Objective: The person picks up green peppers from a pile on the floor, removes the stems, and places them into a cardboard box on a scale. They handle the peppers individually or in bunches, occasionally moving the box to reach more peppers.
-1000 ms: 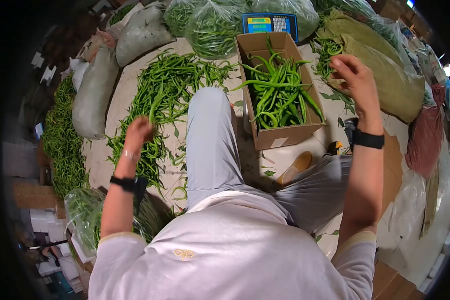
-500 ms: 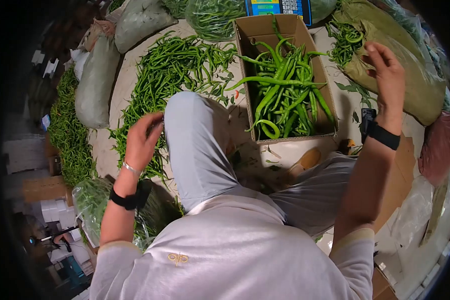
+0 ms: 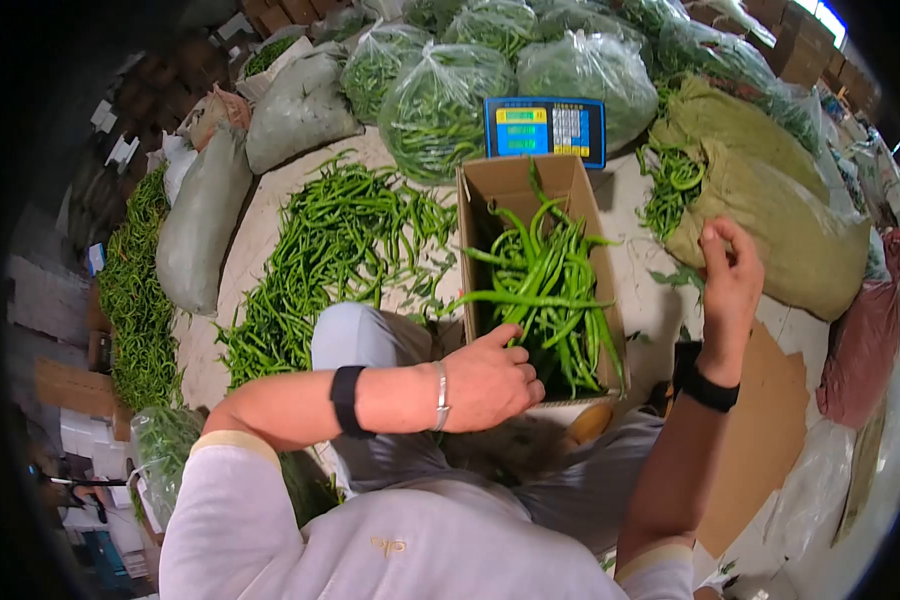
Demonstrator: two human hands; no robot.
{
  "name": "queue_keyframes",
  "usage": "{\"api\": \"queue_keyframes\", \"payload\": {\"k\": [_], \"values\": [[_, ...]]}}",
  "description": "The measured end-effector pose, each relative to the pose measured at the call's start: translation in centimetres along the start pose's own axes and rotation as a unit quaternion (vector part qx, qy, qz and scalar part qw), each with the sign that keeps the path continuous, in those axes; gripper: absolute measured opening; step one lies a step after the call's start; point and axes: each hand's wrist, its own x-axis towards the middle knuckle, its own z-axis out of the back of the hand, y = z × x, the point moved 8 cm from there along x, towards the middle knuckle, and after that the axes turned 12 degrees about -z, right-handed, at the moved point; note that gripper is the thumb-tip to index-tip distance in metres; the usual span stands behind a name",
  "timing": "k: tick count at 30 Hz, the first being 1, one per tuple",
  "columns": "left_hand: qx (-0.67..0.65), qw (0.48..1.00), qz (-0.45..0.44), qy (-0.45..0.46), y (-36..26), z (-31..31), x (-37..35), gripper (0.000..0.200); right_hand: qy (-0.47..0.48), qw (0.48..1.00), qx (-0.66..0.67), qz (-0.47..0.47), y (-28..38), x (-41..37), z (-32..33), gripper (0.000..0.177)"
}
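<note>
Your left hand (image 3: 495, 378) is the nearer one, at the near edge of the box (image 3: 498, 183). Inside, the peppers (image 3: 555, 265) lie just beyond its curled fingers; one long pepper (image 3: 530, 298) lies crosswise. I cannot tell if these fingers hold something. Your right hand (image 3: 732, 262), farther right, has fingers loosely bent, nothing visible between.

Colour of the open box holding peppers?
The box is brown, showing best in the current head view.
</note>
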Motion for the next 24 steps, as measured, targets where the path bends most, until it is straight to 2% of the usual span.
{"api": "queue_keyframes", "payload": {"k": [1,2,4,6,7,9,11,13,15,17,18,19,21,22,24], "values": [[0.010,1.000,0.001,-0.004,0.2,2.0,-0.3,0.018,-0.010,1.000,0.000,0.007,0.1,0.1,0.3,0.024],[-0.036,0.998,0.037,-0.043,1.0,4.5,-0.9,0.019,-0.013,1.000,0.003,0.016,0.6,0.0,0.5,0.024],[-0.101,0.982,0.100,-0.126,2.8,8.5,-2.4,0.022,-0.003,0.997,0.047,-0.068,0.0,-0.1,0.4,0.023],[-0.170,0.952,0.136,-0.217,5.7,11.0,-4.4,0.019,-0.005,0.996,0.055,-0.065,0.2,0.0,0.3,0.024],[-0.146,0.942,0.155,-0.260,6.9,12.0,-5.3,0.017,-0.010,0.995,0.062,-0.072,-0.1,-0.1,0.3,0.024],[-0.375,0.830,0.274,-0.310,10.1,10.9,-7.4,0.020,0.000,0.995,0.051,-0.081,-0.3,0.0,0.2,0.025],[-0.457,0.761,0.235,-0.397,11.5,11.0,-8.4,0.023,0.009,0.995,0.034,-0.097,-0.6,-0.2,0.3,0.025],[-0.480,0.721,0.215,-0.451,12.9,11.0,-8.8,0.019,0.020,0.995,0.038,-0.090,-0.3,-0.3,0.0,0.026],[-0.499,0.716,0.213,-0.439,14.1,10.8,-8.6,0.020,0.009,0.996,0.041,-0.075,-0.2,-0.3,-0.3,0.025],[-0.423,0.779,0.244,-0.392,16.7,9.1,-8.0,0.026,-0.003,0.996,0.031,-0.084,-0.1,-0.3,-0.3,0.025],[-0.232,0.848,0.279,-0.385,18.5,8.3,-8.1,0.035,-0.002,0.995,0.029,-0.091,-0.3,-0.1,-0.3,0.025],[-0.240,0.849,0.281,-0.378,19.3,7.3,-7.8,0.035,0.009,0.996,0.023,-0.083,-0.5,0.1,-0.5,0.026],[-0.043,0.864,0.344,-0.366,19.9,7.4,-7.8,0.039,0.016,0.996,0.014,-0.083,-0.9,0.2,-0.6,0.026],[-0.150,0.848,0.329,-0.388,19.8,6.8,-7.1,0.040,0.013,0.997,0.024,-0.075,-0.7,0.3,-0.7,0.027],[-0.218,0.886,0.241,-0.331,16.7,5.9,-3.8,0.038,0.014,0.997,0.026,-0.064,-0.4,0.3,-0.7,0.027]]}}
